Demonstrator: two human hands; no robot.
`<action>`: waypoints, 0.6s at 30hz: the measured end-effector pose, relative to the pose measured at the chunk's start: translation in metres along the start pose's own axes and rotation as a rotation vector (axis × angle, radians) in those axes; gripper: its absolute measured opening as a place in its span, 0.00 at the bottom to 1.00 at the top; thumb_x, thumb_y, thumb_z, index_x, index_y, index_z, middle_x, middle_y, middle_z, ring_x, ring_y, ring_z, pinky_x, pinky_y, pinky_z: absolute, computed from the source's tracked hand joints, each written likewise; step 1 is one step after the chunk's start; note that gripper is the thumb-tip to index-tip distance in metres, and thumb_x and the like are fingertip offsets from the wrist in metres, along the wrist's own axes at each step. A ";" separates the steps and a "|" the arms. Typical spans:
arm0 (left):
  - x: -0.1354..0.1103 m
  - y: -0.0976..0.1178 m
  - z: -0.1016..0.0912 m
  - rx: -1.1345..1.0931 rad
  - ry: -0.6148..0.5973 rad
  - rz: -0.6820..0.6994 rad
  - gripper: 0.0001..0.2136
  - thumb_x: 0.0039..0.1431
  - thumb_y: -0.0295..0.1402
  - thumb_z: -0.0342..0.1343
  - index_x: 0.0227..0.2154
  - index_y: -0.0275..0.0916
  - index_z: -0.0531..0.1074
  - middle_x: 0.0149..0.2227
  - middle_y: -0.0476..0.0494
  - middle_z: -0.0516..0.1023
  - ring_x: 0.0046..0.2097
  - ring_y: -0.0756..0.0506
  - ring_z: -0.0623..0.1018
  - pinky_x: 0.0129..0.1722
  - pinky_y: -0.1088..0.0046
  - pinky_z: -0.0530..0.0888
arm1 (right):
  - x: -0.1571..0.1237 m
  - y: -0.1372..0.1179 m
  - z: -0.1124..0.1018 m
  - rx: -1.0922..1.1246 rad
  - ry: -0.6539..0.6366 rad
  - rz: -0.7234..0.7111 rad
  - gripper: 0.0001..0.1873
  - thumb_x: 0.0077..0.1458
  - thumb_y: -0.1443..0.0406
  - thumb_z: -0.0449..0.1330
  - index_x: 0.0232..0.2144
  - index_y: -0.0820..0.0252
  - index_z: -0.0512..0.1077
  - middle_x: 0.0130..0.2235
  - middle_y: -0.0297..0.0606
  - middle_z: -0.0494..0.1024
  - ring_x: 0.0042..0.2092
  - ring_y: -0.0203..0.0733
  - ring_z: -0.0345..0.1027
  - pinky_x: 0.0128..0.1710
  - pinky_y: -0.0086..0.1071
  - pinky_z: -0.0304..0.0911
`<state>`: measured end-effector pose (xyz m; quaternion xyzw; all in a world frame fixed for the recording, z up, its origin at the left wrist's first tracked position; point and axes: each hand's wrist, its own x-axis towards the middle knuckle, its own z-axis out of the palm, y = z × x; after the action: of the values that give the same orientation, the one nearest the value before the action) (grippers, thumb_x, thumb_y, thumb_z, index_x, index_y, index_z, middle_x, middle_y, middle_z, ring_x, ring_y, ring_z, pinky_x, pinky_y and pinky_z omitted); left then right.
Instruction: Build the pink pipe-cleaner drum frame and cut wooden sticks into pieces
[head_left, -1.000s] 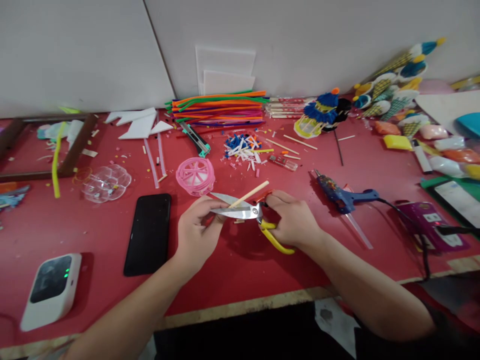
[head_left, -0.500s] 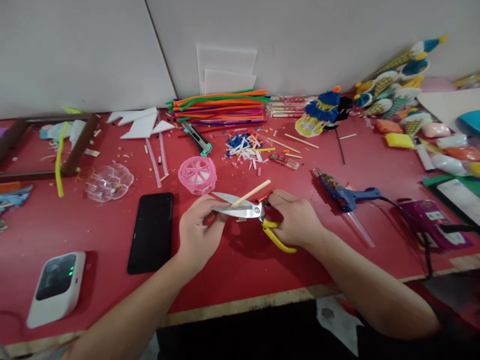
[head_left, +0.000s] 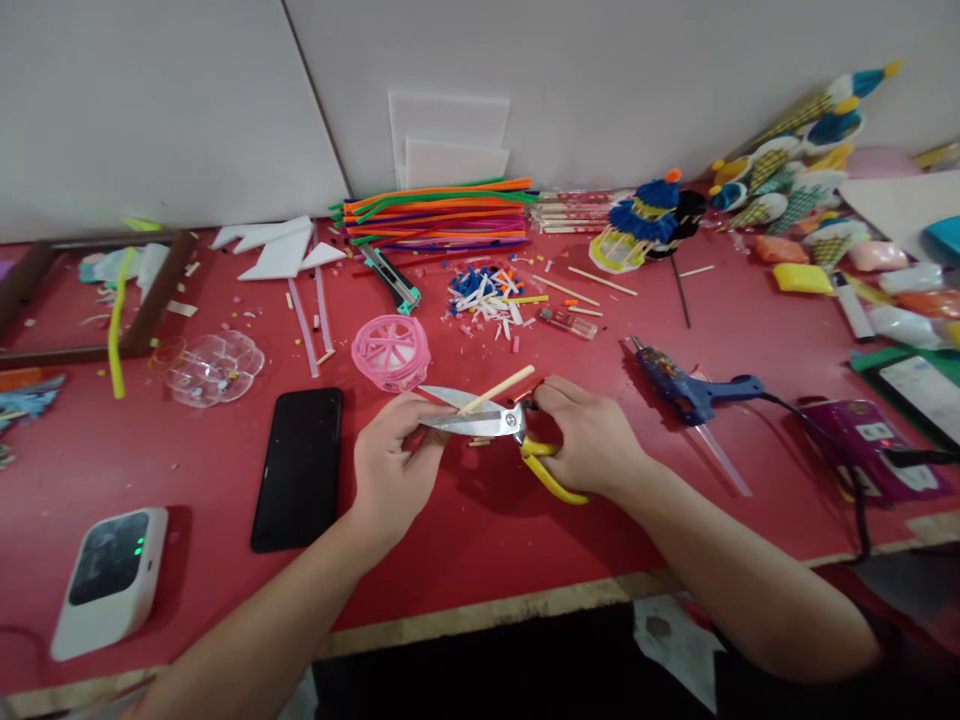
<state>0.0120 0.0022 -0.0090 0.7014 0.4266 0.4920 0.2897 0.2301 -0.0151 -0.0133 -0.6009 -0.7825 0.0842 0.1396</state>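
Observation:
My right hand [head_left: 589, 435] is closed round the yellow handles of a pair of scissors [head_left: 487, 420], whose blades point left and stand apart. Between the blades lies a thin wooden stick [head_left: 506, 386], slanting up to the right. My left hand [head_left: 394, 450] pinches the stick's lower end, which its fingers hide, close beside the blade tips. Short cut stick pieces [head_left: 480, 442] lie on the red table just under the blades. A small round pink basket-like piece [head_left: 391, 353] stands behind my left hand.
A black phone [head_left: 298, 468] and a white device [head_left: 111, 582] lie left. Right are a blue glue gun [head_left: 686, 388] and a purple power strip [head_left: 874, 450]. Behind are a green utility knife [head_left: 388, 278], coloured scraps [head_left: 491, 297], pipe cleaners [head_left: 442, 215] and a blue-hatted craft [head_left: 646, 220].
Both hands, the scissors and the stick keep nearly the same pose. The whole view shifts slightly, and the cut pieces under the blades show a little more.

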 end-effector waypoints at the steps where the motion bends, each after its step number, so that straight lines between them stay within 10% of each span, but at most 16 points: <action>1: 0.000 0.000 0.000 -0.001 -0.005 -0.001 0.10 0.53 0.18 0.56 0.30 0.41 0.77 0.30 0.51 0.78 0.32 0.52 0.78 0.32 0.80 0.74 | 0.000 0.000 0.000 0.003 0.004 0.000 0.14 0.45 0.57 0.58 0.33 0.58 0.69 0.35 0.41 0.75 0.36 0.44 0.69 0.31 0.31 0.57; 18: -0.002 -0.001 -0.001 0.002 -0.048 0.019 0.14 0.50 0.15 0.54 0.31 0.41 0.76 0.30 0.51 0.78 0.33 0.53 0.78 0.34 0.80 0.74 | 0.001 0.004 0.004 0.036 0.003 -0.042 0.12 0.44 0.59 0.57 0.32 0.59 0.68 0.35 0.42 0.75 0.36 0.45 0.69 0.33 0.33 0.60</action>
<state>0.0102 0.0015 -0.0104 0.7174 0.4132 0.4773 0.2946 0.2328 -0.0132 -0.0182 -0.5817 -0.7932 0.0945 0.1534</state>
